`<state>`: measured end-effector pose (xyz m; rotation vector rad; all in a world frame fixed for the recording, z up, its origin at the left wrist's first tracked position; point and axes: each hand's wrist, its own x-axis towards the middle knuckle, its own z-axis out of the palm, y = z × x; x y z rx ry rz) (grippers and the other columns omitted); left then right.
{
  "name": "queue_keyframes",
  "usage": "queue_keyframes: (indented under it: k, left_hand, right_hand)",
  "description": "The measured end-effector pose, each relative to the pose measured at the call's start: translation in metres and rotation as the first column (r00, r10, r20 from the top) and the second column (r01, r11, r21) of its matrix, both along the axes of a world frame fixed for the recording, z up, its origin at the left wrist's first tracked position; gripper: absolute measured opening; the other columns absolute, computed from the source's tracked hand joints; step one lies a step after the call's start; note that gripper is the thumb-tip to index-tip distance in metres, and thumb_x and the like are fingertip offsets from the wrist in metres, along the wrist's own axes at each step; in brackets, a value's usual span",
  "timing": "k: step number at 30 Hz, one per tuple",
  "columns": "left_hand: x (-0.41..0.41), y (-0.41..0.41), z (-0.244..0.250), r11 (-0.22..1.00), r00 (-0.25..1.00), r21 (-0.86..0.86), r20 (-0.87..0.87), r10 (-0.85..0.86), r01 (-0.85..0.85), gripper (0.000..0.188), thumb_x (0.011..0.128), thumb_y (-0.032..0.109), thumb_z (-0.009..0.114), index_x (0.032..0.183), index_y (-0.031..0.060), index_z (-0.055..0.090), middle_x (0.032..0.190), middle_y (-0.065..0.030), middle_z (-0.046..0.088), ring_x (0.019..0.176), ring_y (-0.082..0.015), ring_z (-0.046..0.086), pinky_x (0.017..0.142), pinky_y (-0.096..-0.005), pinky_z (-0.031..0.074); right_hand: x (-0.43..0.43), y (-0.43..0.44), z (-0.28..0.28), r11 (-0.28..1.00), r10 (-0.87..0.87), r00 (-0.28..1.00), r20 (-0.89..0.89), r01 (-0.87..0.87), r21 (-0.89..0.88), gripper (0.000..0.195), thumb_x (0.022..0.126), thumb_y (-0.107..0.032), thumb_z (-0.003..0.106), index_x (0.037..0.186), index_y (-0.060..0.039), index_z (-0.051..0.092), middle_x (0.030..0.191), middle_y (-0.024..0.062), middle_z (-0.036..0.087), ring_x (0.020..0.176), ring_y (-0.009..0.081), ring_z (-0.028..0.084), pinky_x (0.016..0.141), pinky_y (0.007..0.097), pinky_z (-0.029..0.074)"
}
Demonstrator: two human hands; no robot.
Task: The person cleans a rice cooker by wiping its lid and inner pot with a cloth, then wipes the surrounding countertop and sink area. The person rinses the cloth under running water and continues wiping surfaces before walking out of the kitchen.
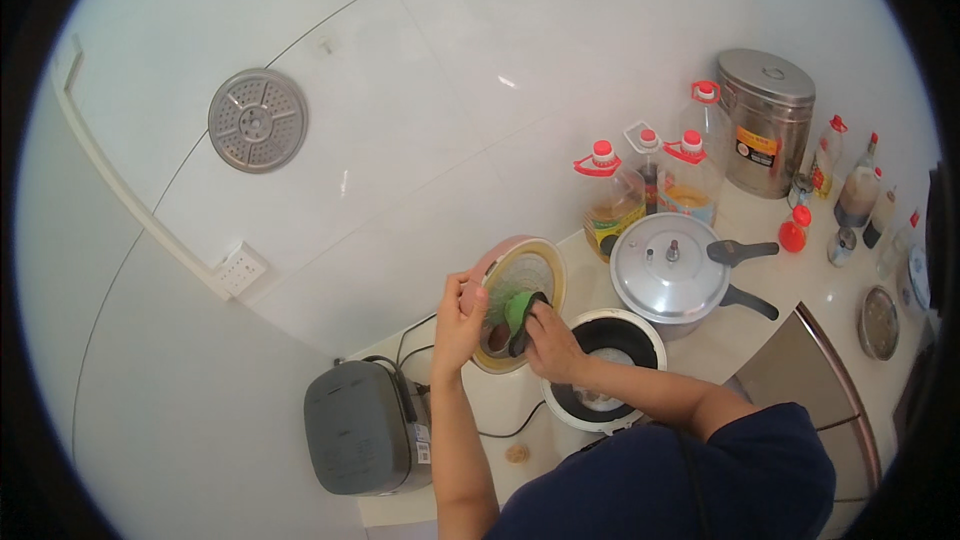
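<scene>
My left hand [459, 326] grips the pink rim of a round lid [559, 274], tilted up on its edge. A yellowish ring runs around the lid's glass-like middle. In my right hand [553, 345] is a bunched green and black cloth [517, 311], held against the inner face of the lid. Below my right forearm stands a round pot-like cooker [655, 345] with no lid on it. Its inside is black with a pale area at the bottom; my forearm hides part of it.
A pressure cooker [667, 270] stands to the right, handles pointing right. Behind it are oil bottles [686, 191] and a lidded steel bin [769, 120]. At left sits a dark grey rice cooker [360, 427]; a black cord [517, 431] and a small tan round object [517, 454] lie on the counter.
</scene>
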<state>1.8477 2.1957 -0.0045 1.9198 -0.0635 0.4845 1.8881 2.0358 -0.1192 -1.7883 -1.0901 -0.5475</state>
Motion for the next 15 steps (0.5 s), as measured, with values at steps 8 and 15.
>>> queue_keyframes:
  k: [8,15]
  left_hand:
    - [-0.001,-0.006,0.009,1.0,1.0,0.016,-0.024,0.01,-0.01,0.045,0.096,0.039,0.058,0.121,0.0017,0.051,0.103,-0.0112,0.062,0.092,-0.0154,0.056,0.083,-0.0293,0.045]
    - [-0.004,-0.006,0.007,0.999,0.999,0.033,-0.019,0.035,-0.035,0.047,0.095,0.04,0.06,0.121,0.0015,0.051,0.099,-0.0109,0.063,0.09,-0.0156,0.056,0.079,-0.0297,0.046]
  right_hand:
    - [0.019,-0.014,0.004,0.991,-0.004,0.959,0.285,0.042,-0.129,0.038,0.064,-0.004,0.06,0.1,0.0038,0.056,0.11,0.0189,0.053,0.109,0.0359,0.051,0.093,0.0454,0.043]
    - [0.019,-0.014,0.016,0.99,0.002,0.934,0.356,0.048,-0.132,0.032,0.064,-0.007,0.06,0.095,0.0012,0.059,0.105,0.0134,0.054,0.106,0.0298,0.053,0.089,0.0412,0.043]
